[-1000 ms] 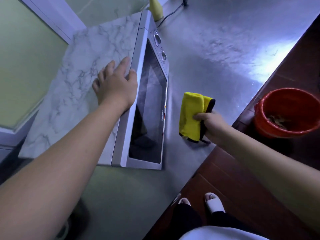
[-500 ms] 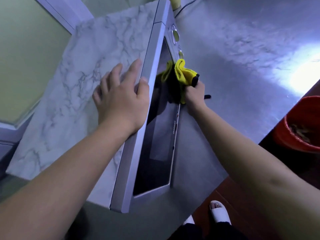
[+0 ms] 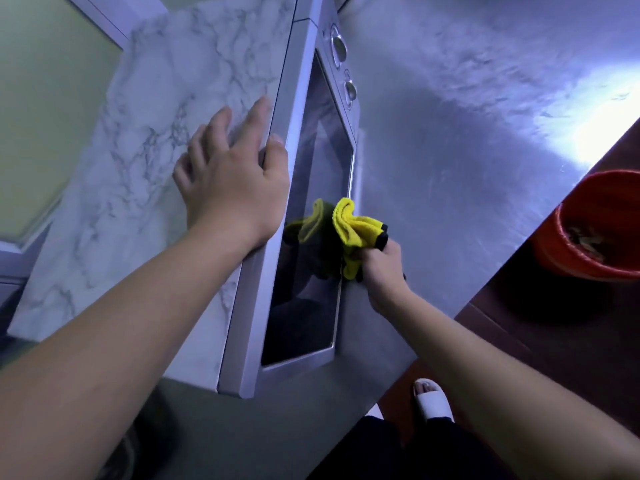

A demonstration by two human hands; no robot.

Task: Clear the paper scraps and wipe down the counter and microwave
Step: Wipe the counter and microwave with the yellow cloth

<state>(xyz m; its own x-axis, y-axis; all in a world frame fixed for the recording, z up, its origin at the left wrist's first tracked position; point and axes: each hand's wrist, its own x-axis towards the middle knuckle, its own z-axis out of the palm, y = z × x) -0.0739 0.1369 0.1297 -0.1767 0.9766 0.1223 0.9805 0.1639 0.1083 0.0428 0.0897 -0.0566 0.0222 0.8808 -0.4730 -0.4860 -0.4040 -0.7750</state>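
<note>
A person wipes the microwave (image 3: 294, 98) door with a yellow cloth (image 3: 353, 230).

The left hand (image 3: 232, 188) lies flat on top of the microwave with its fingers spread wide and its thumb on the front edge, which should stop the box from sliding. The right hand (image 3: 382, 268) is in front of the door, with its fingers curled tight round the bunched cloth. The cloth presses on the dark glass near its right edge. To do this step well, the person should flatten the cloth into a pad, wipe in long lines from the knobs (image 3: 338, 46) to the other end, and hold the top firm. The shiny counter (image 3: 450, 150) lies right of the microwave and shows no paper scraps. A red bucket (image 3: 588, 244) sits lower down, further right. The bits in it may be scraps, but they are too blurry to tell.
</note>
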